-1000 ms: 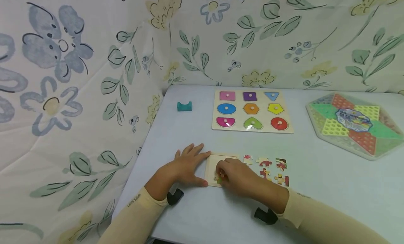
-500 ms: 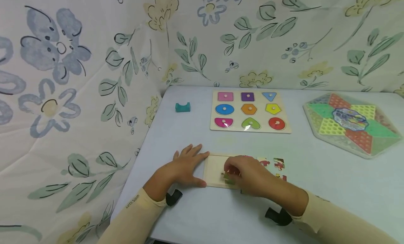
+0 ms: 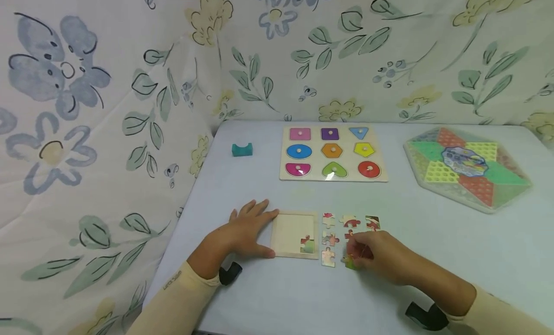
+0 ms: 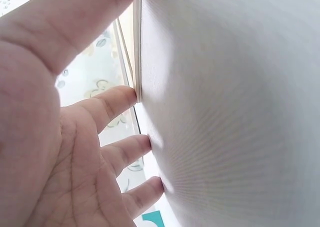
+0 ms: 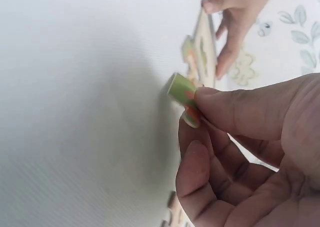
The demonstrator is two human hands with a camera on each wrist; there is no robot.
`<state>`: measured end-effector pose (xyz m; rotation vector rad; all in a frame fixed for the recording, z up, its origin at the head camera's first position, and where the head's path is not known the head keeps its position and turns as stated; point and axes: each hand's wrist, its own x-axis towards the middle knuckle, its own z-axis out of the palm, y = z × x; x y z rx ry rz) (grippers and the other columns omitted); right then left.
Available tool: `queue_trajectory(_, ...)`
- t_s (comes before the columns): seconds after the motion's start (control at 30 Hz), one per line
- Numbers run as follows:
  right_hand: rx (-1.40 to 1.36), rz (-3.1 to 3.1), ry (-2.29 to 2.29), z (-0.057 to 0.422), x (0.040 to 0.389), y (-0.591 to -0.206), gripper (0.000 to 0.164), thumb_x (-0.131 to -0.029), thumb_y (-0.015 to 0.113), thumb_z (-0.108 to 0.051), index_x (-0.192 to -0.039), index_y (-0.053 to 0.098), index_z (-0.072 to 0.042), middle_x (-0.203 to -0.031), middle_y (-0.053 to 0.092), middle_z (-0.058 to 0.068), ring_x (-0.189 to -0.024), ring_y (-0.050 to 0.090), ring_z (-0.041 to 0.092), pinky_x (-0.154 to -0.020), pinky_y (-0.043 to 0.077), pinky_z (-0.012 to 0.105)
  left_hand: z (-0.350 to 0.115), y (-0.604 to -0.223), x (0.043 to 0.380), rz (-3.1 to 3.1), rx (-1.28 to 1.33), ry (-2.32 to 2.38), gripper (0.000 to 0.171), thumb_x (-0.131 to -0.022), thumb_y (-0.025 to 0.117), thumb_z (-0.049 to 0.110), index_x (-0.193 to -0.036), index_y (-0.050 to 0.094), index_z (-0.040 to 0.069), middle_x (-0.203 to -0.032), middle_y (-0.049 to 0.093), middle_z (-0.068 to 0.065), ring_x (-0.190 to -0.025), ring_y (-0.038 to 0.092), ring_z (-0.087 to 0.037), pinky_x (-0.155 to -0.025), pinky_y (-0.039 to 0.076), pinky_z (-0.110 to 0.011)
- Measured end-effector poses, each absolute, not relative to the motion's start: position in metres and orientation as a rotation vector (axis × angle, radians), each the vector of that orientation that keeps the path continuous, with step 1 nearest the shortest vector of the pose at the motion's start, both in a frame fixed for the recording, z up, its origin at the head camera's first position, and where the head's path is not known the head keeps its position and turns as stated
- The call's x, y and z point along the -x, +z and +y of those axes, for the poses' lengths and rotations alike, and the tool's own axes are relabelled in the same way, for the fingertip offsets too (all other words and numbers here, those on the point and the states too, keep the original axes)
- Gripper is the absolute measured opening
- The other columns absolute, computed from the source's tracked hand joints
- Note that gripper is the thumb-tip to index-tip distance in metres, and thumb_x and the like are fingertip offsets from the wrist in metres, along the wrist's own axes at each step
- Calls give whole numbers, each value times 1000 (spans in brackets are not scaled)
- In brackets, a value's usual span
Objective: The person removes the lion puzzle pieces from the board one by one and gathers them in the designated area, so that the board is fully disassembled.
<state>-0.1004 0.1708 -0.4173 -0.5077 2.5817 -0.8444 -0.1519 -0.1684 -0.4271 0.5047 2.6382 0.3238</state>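
Observation:
A shallow wooden puzzle tray (image 3: 295,212) lies near the middle of the table. One green and red jigsaw piece (image 3: 308,245) sits in its lower right corner. My left hand (image 3: 244,231) rests beside the tray, fingers spread, with thumb and index fingertips at its left edge. To the right of the loose pieces, my right hand (image 3: 381,255) pinches another green and orange jigsaw piece (image 5: 182,89) between thumb and fingers, close over the table. Several loose jigsaw pieces (image 3: 328,257) lie between the tray and that hand; the hand covers part of them.
Behind the tray lies a wooden shape board (image 3: 285,154) with knobbed coloured shapes. A hexagonal Chinese checkers board (image 3: 465,164) is at the back right. A small teal block (image 3: 242,150) stands at the back left. Floral cloth (image 3: 259,84) hangs behind and to the left.
My right hand has set the green and red piece in the tray's lower right corner, then moved right and taken another piece. My left hand stays at the tray's edge.

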Motion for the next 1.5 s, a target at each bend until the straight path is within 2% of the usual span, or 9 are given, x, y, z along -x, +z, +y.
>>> queue_trajectory(0.37,502,2722,-569,157,93,-421,17,-85,84,-14,-90,72,-25,-82,58,-15,-78,51,7,-70,51,26,-172,-431,148,2638,-503,343,100,-76,86,53,-160,35,34,-172,18,-3,-158,9,-35,-119,14,-73)
queue_trajectory(0.53,539,2771,-538,148,97,-415,19,-83,86,-21,-97,74,-23,-90,61,-12,-82,54,7,-75,55,29,-172,-432,148,2642,-503,341,100,-75,87,52,-159,36,34,-172,19,-3,-158,10,-35,-119,14,-74)
queue_trajectory(0.67,630,2799,-505,127,106,-411,32,-82,86,-29,-110,75,-19,-101,64,-6,-94,59,13,-81,56,34,-172,-432,148,2637,-497,342,100,-75,87,52,-159,36,34,-172,19,-3,-158,9,-35,-119,14,-73)
queue_trajectory(0.8,712,2774,-448,102,114,-414,48,-80,88,-34,-121,72,-18,-108,63,-1,-100,57,18,-84,55,36,-170,-431,148,2622,-493,340,100,-76,86,53,-160,35,34,-172,18,-2,-158,9,-35,-120,14,-73)
queue_trajectory(0.9,753,2766,-423,87,119,-419,46,-77,90,-36,-115,72,-19,-106,60,-1,-97,53,17,-82,53,34,-169,-431,149,2611,-501,343,100,-76,86,54,-160,35,35,-172,17,-2,-158,9,-35,-119,14,-73)
queue_trajectory(1.1,748,2768,-425,74,122,-424,30,-75,91,-32,-94,69,-22,-99,56,-3,-93,48,15,-81,50,34,-166,-431,152,2599,-511,330,100,-77,85,55,-160,33,36,-173,15,0,-159,7,-33,-120,13,-72)
queue_trajectory(1.33,786,2773,-464,72,118,-420,33,-76,91,-32,-96,68,-19,-99,58,-3,-93,50,15,-83,52,34,-168,-429,152,2621,-504,326,100,-75,86,54,-159,35,35,-172,17,-1,-158,9,-34,-119,14,-72)
queue_trajectory(1.5,757,2777,-581,71,117,-415,22,-81,87,-19,-94,70,-18,-90,61,-7,-86,54,11,-79,55,30,-169,-427,151,2630,-499,330,100,-75,86,54,-159,36,35,-172,18,-1,-158,9,-35,-119,14,-73)
